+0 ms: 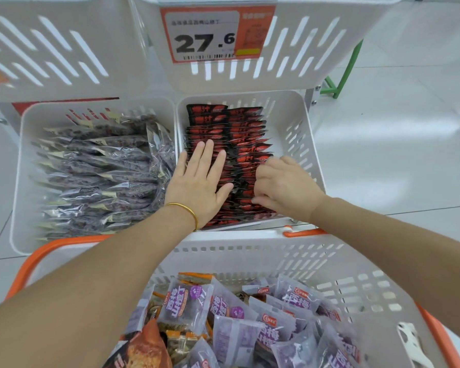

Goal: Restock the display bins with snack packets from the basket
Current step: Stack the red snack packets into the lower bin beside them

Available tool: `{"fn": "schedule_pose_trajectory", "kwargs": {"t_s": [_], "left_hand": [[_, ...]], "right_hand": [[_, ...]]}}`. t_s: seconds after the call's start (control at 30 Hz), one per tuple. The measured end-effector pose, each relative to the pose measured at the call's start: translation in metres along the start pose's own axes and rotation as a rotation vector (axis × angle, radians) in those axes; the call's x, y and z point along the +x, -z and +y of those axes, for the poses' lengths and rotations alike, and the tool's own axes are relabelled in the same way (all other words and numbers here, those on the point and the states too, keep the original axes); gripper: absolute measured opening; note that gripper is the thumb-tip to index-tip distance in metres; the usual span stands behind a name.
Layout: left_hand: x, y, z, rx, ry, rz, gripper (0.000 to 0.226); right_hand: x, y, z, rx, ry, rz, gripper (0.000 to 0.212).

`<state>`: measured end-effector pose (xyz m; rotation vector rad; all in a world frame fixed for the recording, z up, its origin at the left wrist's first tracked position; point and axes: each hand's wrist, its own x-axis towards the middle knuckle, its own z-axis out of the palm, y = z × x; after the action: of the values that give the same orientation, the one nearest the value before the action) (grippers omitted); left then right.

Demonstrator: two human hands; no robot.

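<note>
Black-and-red snack packets (239, 128) stand in rows in the right white display bin (300, 144). My left hand (199, 181) lies flat with straight fingers on the left rows of these packets. My right hand (282, 184) sits with curled fingers on the right rows, its fingertips pinching packet edges. Below, the white basket with orange rim (263, 256) holds several purple snack packets (186, 301) and some orange ones.
The left bin (24, 181) is full of clear packets with dark contents (98, 171). Two upper white bins hang above, the right one (316, 35) carrying a price tag reading 27.6 (210, 35). A pale tiled floor (396, 128) lies to the right.
</note>
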<state>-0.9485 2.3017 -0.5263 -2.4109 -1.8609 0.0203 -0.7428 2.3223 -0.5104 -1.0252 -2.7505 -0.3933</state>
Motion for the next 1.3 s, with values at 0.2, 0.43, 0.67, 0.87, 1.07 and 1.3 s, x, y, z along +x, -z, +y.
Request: {"fn": "schedule_pose_trajectory", "kwargs": {"t_s": [0.2,0.43,0.67,0.87,1.07,1.3], "left_hand": [[0.004,-0.003,0.001,0.015,0.046,-0.004,0.065],[0.002,0.024,0.001,-0.031,0.055,-0.16,0.062],[-0.11,0.078,-0.044,-0.208,-0.096,0.105,0.07],[-0.225,0.067,-0.085,-0.069,0.088,-0.117,0.079],[-0.278,0.044,-0.104,-0.005,0.154,-0.197,0.062],[-0.28,0.036,-0.107,-0.096,0.17,-0.108,0.065]], "right_hand": [[0.002,-0.016,-0.001,-0.087,-0.276,-0.23,0.077],[-0.001,0.008,-0.01,0.033,-0.338,-0.135,0.071],[-0.015,0.092,-0.119,0.409,-0.465,0.296,0.05],[-0.048,0.071,-0.24,0.629,-0.384,-0.175,0.031],[-0.043,0.027,-0.309,0.357,-0.468,-0.56,0.047],[-0.02,0.0,-0.332,0.354,-0.653,-0.548,0.062]]}}
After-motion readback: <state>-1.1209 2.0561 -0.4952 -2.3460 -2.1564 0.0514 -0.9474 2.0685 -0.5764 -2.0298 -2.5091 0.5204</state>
